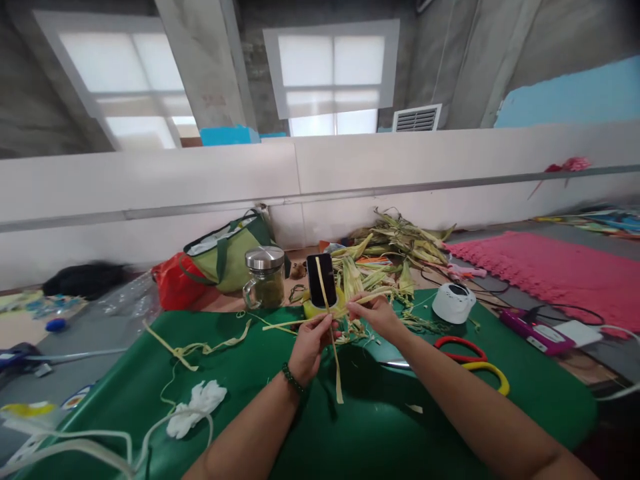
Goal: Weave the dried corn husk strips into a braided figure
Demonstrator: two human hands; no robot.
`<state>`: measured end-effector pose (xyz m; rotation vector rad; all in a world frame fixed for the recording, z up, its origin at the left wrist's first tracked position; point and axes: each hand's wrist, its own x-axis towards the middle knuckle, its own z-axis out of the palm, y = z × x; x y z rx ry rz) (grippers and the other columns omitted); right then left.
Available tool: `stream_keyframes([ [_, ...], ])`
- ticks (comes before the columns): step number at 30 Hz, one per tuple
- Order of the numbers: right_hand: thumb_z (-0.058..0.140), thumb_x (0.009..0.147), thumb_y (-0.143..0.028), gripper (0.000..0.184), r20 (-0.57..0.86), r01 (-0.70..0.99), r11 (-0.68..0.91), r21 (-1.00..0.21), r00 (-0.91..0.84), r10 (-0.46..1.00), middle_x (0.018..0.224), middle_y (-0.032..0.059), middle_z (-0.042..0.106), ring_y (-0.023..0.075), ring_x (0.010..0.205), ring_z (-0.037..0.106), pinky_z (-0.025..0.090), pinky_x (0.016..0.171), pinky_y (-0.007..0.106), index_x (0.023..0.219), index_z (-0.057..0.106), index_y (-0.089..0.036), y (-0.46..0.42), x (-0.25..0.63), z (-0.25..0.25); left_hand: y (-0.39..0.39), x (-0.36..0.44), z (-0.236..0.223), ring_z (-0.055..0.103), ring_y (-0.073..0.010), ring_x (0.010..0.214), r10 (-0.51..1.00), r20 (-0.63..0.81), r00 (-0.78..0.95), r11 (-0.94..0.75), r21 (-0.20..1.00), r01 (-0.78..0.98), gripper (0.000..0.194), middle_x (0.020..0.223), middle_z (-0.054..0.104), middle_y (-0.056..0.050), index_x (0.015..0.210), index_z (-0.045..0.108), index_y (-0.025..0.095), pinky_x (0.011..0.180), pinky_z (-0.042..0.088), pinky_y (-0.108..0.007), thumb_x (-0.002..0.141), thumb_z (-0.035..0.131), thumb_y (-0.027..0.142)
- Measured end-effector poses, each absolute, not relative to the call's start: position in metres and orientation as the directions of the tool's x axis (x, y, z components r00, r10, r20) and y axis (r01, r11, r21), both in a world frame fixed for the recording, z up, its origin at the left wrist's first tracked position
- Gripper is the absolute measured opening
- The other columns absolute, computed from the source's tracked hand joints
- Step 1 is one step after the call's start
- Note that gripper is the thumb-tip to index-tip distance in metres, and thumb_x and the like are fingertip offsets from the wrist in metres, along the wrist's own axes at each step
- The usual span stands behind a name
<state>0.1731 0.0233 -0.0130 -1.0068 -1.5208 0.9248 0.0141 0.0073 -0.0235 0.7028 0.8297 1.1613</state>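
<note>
Strips of pale plant material form a cross between the two hands, above the green work surface [370, 433]. The lengthwise strip [339, 392] runs from in front of the phone [327, 275] down toward the wearer. The crosswise strip [280, 326] slants, its right side higher in the view.

Left hand [306, 353]: fingertips closed in a narrow pinch at the crossing; this hand is the nearer to it. Right hand [380, 316]: thumb and fingers closed on the crosswise strip, just right of the crossing. Whether each pinch takes in one layer or several cannot be told.

Clearances: the phone stands upright directly beyond the crossing, with the jar [270, 292] to its left and the heap of husks [400, 237] behind, to the right; room is tight on that side. Scissors [504, 385] lie partly under the right forearm. Open surface extends on the wearer's side, around the lengthwise strip's free lower end.
</note>
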Motion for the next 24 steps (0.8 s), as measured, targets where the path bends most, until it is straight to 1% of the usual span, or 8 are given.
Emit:
stream_keyframes([
  [4, 0.067, 0.066, -0.042, 0.029, 0.28, 0.114, 0.287, -0.951, -0.069, 0.957, 0.051, 0.0, 0.057, 0.0114, 0.049, 0.051, 0.042, 0.053, 0.025, 0.06, 0.06, -0.015, 0.027, 0.177, -0.013, 0.005, 0.01, -0.017, 0.061, -0.0084, 0.05, 0.947, -0.256, 0.194, 0.32, 0.8, -0.507, 0.015, 0.057, 0.065, -0.001, 0.07, 0.066, 0.011, 0.054, 0.049, -0.017, 0.062, 0.077, 0.017],
  [8, 0.068, 0.064, -0.045, 0.033, 0.293, 0.095, 0.29, -0.952, 0.022, 0.956, 0.047, -0.0003, 0.054, 0.0099, 0.045, 0.047, 0.04, 0.049, 0.024, 0.053, 0.058, -0.015, 0.033, 0.182, -0.015, 0.003, 0.005, -0.01, 0.061, -0.0103, 0.048, 0.957, -0.228, 0.177, 0.285, 0.85, -0.443, 0.016, 0.057, 0.067, -0.003, 0.071, 0.067, 0.01, 0.052, 0.049, -0.019, 0.062, 0.077, 0.017],
  [12, 0.057, 0.072, -0.049, 0.038, 0.331, 0.111, 0.32, -0.941, 0.099, 0.938, 0.047, 0.001, 0.055, 0.0103, 0.045, 0.048, 0.041, 0.05, 0.025, 0.056, 0.061, -0.015, 0.043, 0.195, -0.014, 0.006, 0.003, -0.007, 0.061, -0.0115, 0.047, 0.973, -0.195, 0.121, 0.228, 0.888, -0.4, 0.015, 0.054, 0.066, -0.004, 0.065, 0.065, 0.009, 0.05, 0.048, -0.019, 0.061, 0.076, 0.018],
  [15, 0.05, 0.076, -0.042, 0.033, 0.301, 0.151, 0.298, -0.943, -0.006, 0.954, 0.054, 0.0016, 0.06, 0.0113, 0.05, 0.053, 0.042, 0.053, 0.024, 0.071, 0.066, -0.014, 0.05, 0.212, -0.011, 0.007, 0.003, 0.0, 0.061, -0.0108, 0.046, 0.972, -0.212, 0.099, 0.233, 0.887, -0.399, 0.012, 0.053, 0.065, -0.004, 0.063, 0.063, 0.009, 0.047, 0.046, -0.018, 0.065, 0.072, 0.016],
  [18, 0.062, 0.063, -0.024, 0.019, 0.266, 0.334, 0.33, -0.883, -0.225, 0.938, 0.064, 0.0001, 0.064, 0.0097, 0.053, 0.052, 0.04, 0.053, 0.021, 0.077, 0.069, -0.015, 0.053, 0.224, -0.013, 0.005, 0.005, 0.01, 0.06, -0.0099, 0.045, 0.967, -0.221, 0.124, 0.252, 0.886, -0.388, 0.01, 0.054, 0.065, -0.005, 0.063, 0.063, 0.008, 0.044, 0.044, -0.016, 0.071, 0.067, 0.012],
  [21, 0.071, 0.052, -0.017, 0.028, 0.191, 0.454, 0.408, -0.792, -0.451, 0.872, 0.068, -0.003, 0.062, 0.0072, 0.051, 0.048, 0.037, 0.048, 0.018, 0.08, 0.07, -0.017, 0.05, 0.22, -0.021, 0.004, 0.008, 0.02, 0.061, -0.0098, 0.046, 0.962, -0.224, 0.159, 0.269, 0.88, -0.392, 0.012, 0.054, 0.064, -0.005, 0.063, 0.062, 0.008, 0.047, 0.046, -0.016, 0.075, 0.062, 0.01],
  [23, 0.075, 0.048, -0.019, 0.038, 0.174, 0.424, 0.451, -0.785, -0.548, 0.818, 0.07, -0.0036, 0.063, 0.0086, 0.054, 0.05, 0.039, 0.05, 0.018, 0.085, 0.07, -0.018, 0.047, 0.21, -0.029, 0.006, 0.009, 0.025, 0.06, -0.0095, 0.046, 0.956, -0.218, 0.199, 0.282, 0.874, -0.396, 0.011, 0.054, 0.064, -0.004, 0.064, 0.063, 0.008, 0.048, 0.048, -0.016, 0.075, 0.062, 0.009],
  [24, 0.075, 0.05, -0.02, 0.038, 0.186, 0.394, 0.48, -0.784, -0.588, 0.787, 0.072, -0.0033, 0.064, 0.0099, 0.058, 0.053, 0.04, 0.053, 0.018, 0.088, 0.07, -0.019, 0.046, 0.204, -0.033, 0.007, 0.009, 0.025, 0.06, -0.0093, 0.046, 0.952, -0.213, 0.22, 0.287, 0.871, -0.399, 0.009, 0.055, 0.064, -0.004, 0.066, 0.063, 0.008, 0.048, 0.048, -0.017, 0.074, 0.062, 0.009],
])
